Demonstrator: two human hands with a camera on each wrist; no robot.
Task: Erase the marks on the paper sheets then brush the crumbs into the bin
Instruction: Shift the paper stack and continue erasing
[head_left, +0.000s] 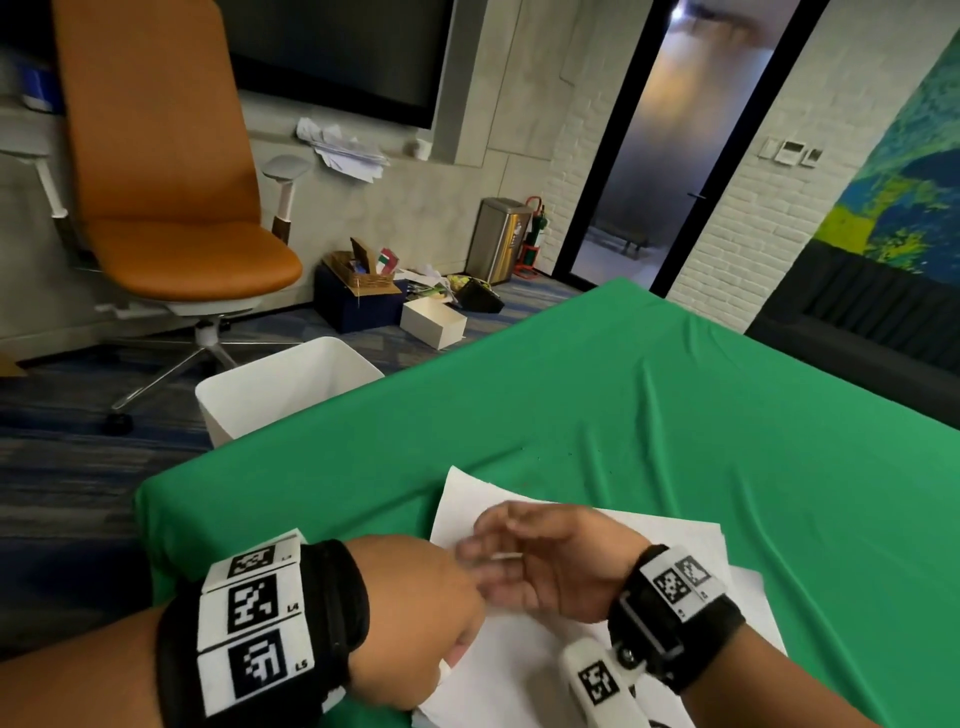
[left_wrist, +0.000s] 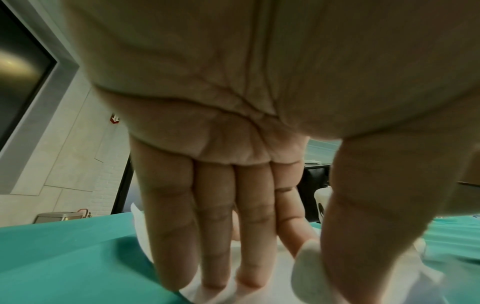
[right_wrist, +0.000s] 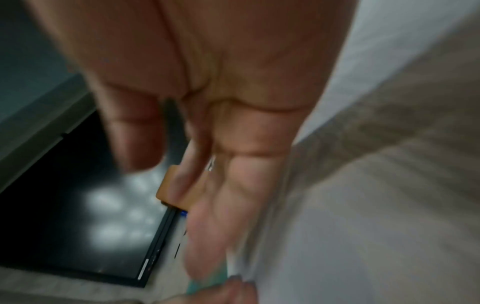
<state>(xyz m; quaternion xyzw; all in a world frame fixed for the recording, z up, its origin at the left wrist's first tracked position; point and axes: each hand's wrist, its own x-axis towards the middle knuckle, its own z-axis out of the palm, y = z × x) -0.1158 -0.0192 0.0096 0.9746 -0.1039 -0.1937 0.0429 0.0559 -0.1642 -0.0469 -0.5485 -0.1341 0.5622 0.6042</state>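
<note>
Under both hands (head_left: 467, 582), the paper sheets (head_left: 691, 545)

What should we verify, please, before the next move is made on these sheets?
1. Paper sheets lie flat on the green cloth: ok.
2. Left hand presses straight fingers on the sheets: ok.
3. Eraser in hand: ok, apparently pinched at the left thumb.
4. Right hand free, open over the sheets: ok.
5. Bin open on the floor beside the table edge: ok.
6. Marks gone, crumbs gathered: cannot tell; hands and blur hide the paper.
</note>
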